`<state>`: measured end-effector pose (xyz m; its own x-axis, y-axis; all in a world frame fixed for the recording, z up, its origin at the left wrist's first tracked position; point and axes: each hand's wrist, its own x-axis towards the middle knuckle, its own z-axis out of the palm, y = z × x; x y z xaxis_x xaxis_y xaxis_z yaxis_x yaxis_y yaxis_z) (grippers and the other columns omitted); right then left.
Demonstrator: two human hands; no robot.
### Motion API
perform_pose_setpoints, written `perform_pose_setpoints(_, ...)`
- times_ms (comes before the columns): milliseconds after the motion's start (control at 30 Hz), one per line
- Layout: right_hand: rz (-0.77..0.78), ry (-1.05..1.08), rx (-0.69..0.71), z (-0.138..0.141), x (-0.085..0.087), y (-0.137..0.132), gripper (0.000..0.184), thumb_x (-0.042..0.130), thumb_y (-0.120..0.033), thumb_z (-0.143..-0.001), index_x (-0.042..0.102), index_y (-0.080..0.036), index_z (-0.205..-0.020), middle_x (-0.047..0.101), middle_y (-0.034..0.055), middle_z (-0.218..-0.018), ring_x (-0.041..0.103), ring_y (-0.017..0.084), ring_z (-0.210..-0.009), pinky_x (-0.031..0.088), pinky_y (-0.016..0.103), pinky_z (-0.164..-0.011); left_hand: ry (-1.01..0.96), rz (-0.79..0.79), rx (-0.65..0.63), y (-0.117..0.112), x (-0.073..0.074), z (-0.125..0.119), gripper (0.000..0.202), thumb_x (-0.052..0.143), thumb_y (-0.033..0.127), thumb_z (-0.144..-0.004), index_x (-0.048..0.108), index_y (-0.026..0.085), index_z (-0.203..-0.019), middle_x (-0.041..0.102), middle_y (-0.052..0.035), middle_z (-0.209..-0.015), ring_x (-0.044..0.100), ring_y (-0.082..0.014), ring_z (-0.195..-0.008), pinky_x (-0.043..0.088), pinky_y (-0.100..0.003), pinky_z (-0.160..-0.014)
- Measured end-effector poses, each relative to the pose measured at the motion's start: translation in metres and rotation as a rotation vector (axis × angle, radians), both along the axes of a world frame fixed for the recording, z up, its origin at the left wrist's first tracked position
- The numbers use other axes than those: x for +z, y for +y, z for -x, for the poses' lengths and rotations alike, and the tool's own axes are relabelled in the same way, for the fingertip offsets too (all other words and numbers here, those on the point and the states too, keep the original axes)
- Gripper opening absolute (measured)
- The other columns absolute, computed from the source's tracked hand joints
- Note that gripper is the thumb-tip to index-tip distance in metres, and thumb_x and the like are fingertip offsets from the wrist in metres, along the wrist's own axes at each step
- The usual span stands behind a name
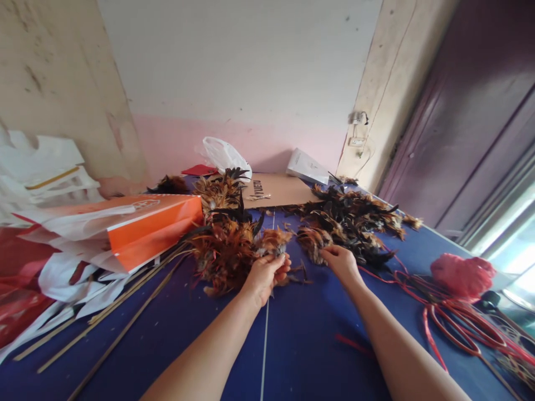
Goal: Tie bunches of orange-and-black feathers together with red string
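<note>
Brown-grey feathers (273,239) stick up from my left hand (267,274), whose thumb and fingers are pinched together around them. Just to its left lies a big heap of rust-brown and black feathers (225,250). My right hand (340,260) is closed at the near edge of a small feather bunch (311,243), thumb and forefinger gripping it. Behind that bunch spreads another pile of dark and brown feathers (355,214). A few loose feathers (298,274) lie on the blue table between my hands.
An orange-and-white paper bag (154,231) and thin sticks (129,301) lie at left. Flat cardboard (288,189), a white plastic bag (225,156) and a white box (308,165) are at the back. Red cord (463,323) and a pink bundle (462,275) lie at right on the blue table (309,345).
</note>
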<state>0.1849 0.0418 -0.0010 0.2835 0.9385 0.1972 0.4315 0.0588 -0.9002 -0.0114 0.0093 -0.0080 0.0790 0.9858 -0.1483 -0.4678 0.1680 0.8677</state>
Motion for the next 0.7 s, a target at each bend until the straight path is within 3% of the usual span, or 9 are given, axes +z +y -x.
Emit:
perform_pose_setpoints(133, 0.087, 0.347, 0.077, -0.003, 0.001, -0.003, 0.020, 0.062, -0.034, -0.060, 0.058, -0.016, -0.068, 0.053, -0.0024, -0.048, 0.047, 0.010, -0.042, 0.032, 0.020, -0.040, -0.029, 0.022, -0.024, -0.001, -0.002, -0.002, 0.010, 0.064, 0.019, -0.069, 0.066, 0.011, -0.077, 0.065, -0.0059, -0.069, 0.058, -0.0087, -0.056, 0.043, -0.016, -0.047)
perform_pose_setpoints(267, 0.110, 0.479, 0.129, -0.006, 0.003, -0.003, 0.019, 0.062, -0.030, -0.061, 0.057, -0.015, -0.071, 0.063, 0.0038, -0.071, 0.052, 0.008, -0.046, 0.037, 0.018, -0.040, -0.051, 0.049, -0.061, -0.002, -0.003, -0.005, 0.009, 0.063, 0.017, -0.070, 0.065, 0.011, -0.077, 0.065, -0.0059, -0.069, 0.060, -0.0095, -0.058, 0.045, -0.017, -0.048)
perform_pose_setpoints(400, 0.145, 0.639, 0.235, 0.002, 0.007, -0.006, 0.021, 0.068, -0.027, -0.057, 0.056, -0.014, -0.069, 0.062, 0.0020, -0.067, 0.049, 0.005, -0.043, 0.036, 0.015, -0.037, -0.066, 0.078, -0.076, -0.002, -0.004, -0.007, 0.011, 0.063, 0.017, -0.071, 0.065, 0.011, -0.079, 0.066, -0.0074, -0.073, 0.062, -0.0117, -0.062, 0.048, -0.018, -0.050)
perform_pose_setpoints(533, 0.121, 0.475, 0.347, 0.024, 0.008, -0.016, 0.019, 0.064, -0.031, -0.062, 0.056, -0.014, -0.067, 0.057, -0.0007, -0.054, 0.047, 0.006, -0.040, 0.035, 0.016, -0.037, -0.099, 0.103, -0.084, -0.005, -0.002, -0.010, 0.011, 0.063, 0.017, -0.070, 0.065, 0.010, -0.078, 0.067, -0.0091, -0.076, 0.063, -0.0135, -0.065, 0.048, -0.019, -0.051)
perform_pose_setpoints(600, 0.070, 0.286, 0.334, 0.036, 0.008, -0.023, 0.018, 0.059, -0.031, -0.065, 0.057, -0.014, -0.069, 0.054, -0.0023, -0.046, 0.045, 0.007, -0.038, 0.036, 0.018, -0.038, -0.110, 0.107, -0.077, -0.008, 0.000, -0.012, 0.009, 0.063, 0.016, -0.071, 0.065, 0.009, -0.076, 0.067, -0.0090, -0.074, 0.063, -0.0129, -0.063, 0.048, -0.018, -0.051)
perform_pose_setpoints(700, -0.086, -0.057, 0.269, 0.048, 0.009, -0.033, 0.014, 0.054, -0.028, -0.067, 0.059, -0.016, -0.068, 0.056, -0.0011, -0.050, 0.050, 0.010, -0.045, 0.039, 0.021, -0.044, -0.129, 0.106, -0.056, -0.012, 0.002, -0.017, 0.007, 0.063, 0.015, -0.070, 0.065, 0.009, -0.074, 0.067, -0.0085, -0.068, 0.063, -0.0123, -0.060, 0.047, -0.017, -0.050)
